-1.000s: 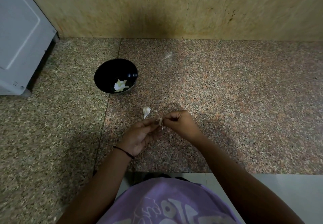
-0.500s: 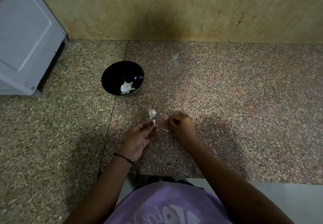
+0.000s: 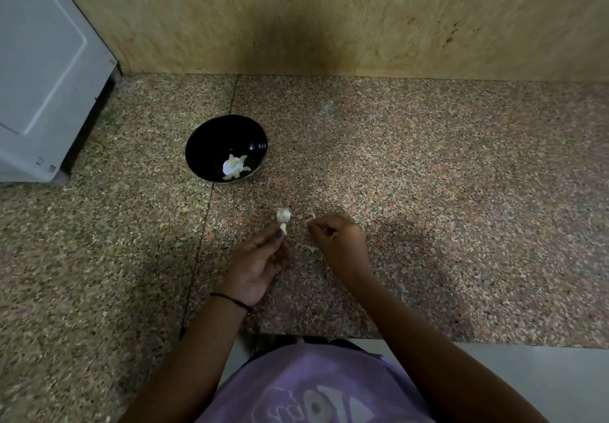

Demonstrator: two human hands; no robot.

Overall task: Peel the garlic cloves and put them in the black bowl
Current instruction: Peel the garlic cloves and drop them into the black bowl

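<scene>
Stripping skin from a garlic clove over a speckled stone counter [image 3: 428, 191]. The left hand [image 3: 260, 257] lies palm-up, thumb and fingertips closed in a pinch on a small pale clove [image 3: 283, 228]. The right hand [image 3: 341, 241] is just beside it and not touching. Its thumb and forefinger are pressed together on a thin flake of skin [image 3: 310, 219], and its other fingers are folded in.

A second whitish garlic piece [image 3: 284, 215] rests on the counter just beyond the held clove; whether the two touch cannot be told. The black bowl [image 3: 197, 145] stands farther back and to the left, near a grey appliance [image 3: 43, 76], and holds peeled cloves [image 3: 234, 168] at its bottom. A pale scrap [image 3: 311, 248] lies on the counter between the hands.

Judged step: peeling, partly done. The clove's exposed tip looks bare, while its gripped end is hidden. To finish well, the flake should be dropped on the counter, away from the bowl. The clove should then be turned in the left pinch so that any covered side faces the right fingertips. A light grip suffices. A bare clove is probably slippery, so it is best carried over the bowl's rim before release.
</scene>
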